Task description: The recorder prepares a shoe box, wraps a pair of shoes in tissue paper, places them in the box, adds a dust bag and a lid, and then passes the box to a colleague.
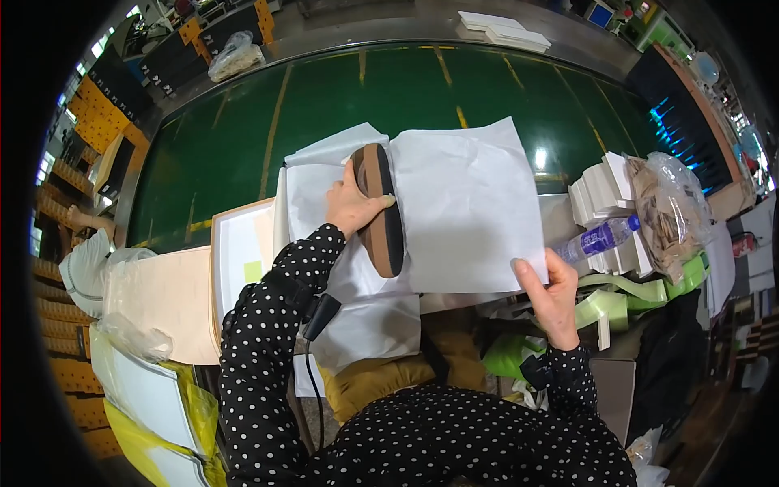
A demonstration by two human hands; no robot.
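Note:
My left hand [355, 203] is closed around a brown sandal [379, 243] with a thick layered sole and a black underside. The sandal rests tilted on its side, its sole facing right, and my hand hides part of its upper. Beneath it lies white tissue paper [333, 268], spread over the near edge of the green belt. To the right, a sheet of white paper [471, 211] extends from beside the sole. My right hand [552, 296] pinches that sheet's lower right corner between thumb and fingers.
An open box [217, 268] with a pale interior stands left of the paper. Beyond lies the green belt [324, 97]. A purple-labelled bottle [598, 239], white paper stacks [602, 193] and a clear plastic bag [669, 211] crowd the right side. Yellow plastic wrapping [150, 442] hangs lower left.

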